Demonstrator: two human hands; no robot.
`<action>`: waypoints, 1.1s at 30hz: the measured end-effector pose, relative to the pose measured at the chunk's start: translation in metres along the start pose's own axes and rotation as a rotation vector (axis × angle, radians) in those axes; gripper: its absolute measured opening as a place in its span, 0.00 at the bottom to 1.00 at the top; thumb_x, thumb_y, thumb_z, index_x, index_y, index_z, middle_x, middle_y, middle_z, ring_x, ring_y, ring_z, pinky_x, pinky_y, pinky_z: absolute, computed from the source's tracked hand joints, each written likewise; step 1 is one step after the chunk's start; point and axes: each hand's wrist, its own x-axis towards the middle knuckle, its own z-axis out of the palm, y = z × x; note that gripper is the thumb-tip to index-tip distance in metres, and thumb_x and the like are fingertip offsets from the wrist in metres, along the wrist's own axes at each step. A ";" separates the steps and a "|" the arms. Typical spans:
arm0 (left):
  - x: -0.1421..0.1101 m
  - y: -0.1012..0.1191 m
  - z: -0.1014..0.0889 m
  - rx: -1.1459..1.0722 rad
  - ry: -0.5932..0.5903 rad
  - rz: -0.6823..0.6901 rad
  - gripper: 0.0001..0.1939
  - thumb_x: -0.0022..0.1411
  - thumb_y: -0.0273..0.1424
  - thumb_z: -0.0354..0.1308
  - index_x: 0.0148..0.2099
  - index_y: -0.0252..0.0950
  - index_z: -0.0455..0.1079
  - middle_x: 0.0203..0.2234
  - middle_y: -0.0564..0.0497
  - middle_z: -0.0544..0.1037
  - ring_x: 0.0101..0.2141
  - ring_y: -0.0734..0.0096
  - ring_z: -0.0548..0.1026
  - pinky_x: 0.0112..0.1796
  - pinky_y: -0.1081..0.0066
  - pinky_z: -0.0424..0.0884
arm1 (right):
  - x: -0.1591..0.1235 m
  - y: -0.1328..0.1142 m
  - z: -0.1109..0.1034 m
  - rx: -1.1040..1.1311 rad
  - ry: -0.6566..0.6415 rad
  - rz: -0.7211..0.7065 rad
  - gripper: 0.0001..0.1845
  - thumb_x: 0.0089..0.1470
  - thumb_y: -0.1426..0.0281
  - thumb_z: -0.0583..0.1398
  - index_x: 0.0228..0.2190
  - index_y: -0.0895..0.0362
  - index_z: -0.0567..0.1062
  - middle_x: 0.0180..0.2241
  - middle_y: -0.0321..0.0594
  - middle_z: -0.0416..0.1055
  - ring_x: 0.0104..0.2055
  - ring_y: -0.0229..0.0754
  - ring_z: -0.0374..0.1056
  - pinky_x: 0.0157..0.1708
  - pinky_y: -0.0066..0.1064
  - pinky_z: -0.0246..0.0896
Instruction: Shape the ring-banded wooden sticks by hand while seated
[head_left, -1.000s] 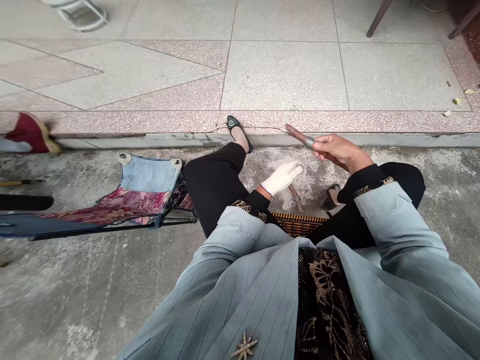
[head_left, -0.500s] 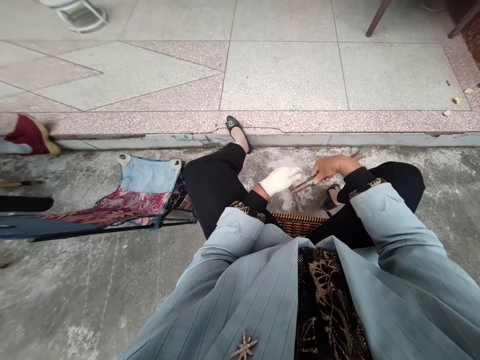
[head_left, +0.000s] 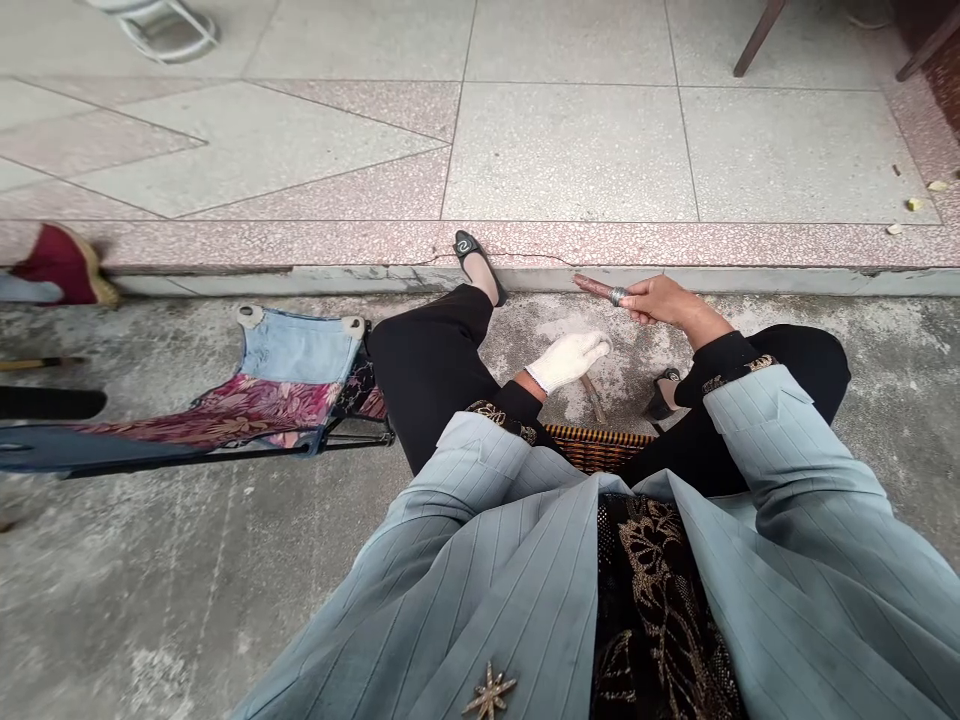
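My left hand, in a white knitted glove, is closed just above the ground between my legs. A thin brown stick slants down from beneath its fingers; the grip itself is hidden. My bare right hand is wrapped round a thicker reddish-brown stick with silvery wire wound about it near my fingers. Its rough end points left and away from me, raised beyond the gloved hand. The two hands are apart.
A woven seat edge shows between my thighs. On the left stands a folding chair with patterned fabric. A raised tiled step runs across ahead. Another person's red shoe is at far left. Furniture legs stand at upper right.
My right hand has lifted the wire-wound stick up and away from the left hand, its end swinging from beside the glove to above it. The gloved hand has barely shifted.
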 end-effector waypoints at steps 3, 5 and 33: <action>0.000 0.001 0.004 0.078 -0.111 0.060 0.15 0.70 0.42 0.48 0.41 0.40 0.72 0.33 0.48 0.77 0.40 0.63 0.75 0.43 0.66 0.67 | 0.004 -0.001 0.006 -0.411 0.099 0.059 0.23 0.58 0.59 0.61 0.50 0.58 0.78 0.42 0.49 0.77 0.40 0.48 0.72 0.39 0.35 0.64; -0.001 0.002 0.005 0.111 -0.129 0.085 0.16 0.70 0.42 0.47 0.41 0.39 0.72 0.33 0.47 0.77 0.40 0.63 0.76 0.43 0.68 0.67 | 0.005 -0.003 0.012 -0.656 0.101 0.074 0.23 0.58 0.58 0.61 0.50 0.58 0.78 0.49 0.53 0.75 0.48 0.55 0.71 0.44 0.39 0.64; -0.004 0.006 0.002 0.266 -0.194 0.195 0.20 0.72 0.41 0.43 0.45 0.36 0.72 0.34 0.47 0.78 0.35 0.64 0.76 0.37 0.70 0.66 | 0.004 -0.006 0.023 -0.767 -0.048 0.079 0.19 0.57 0.60 0.62 0.44 0.60 0.81 0.44 0.55 0.76 0.42 0.53 0.72 0.40 0.40 0.65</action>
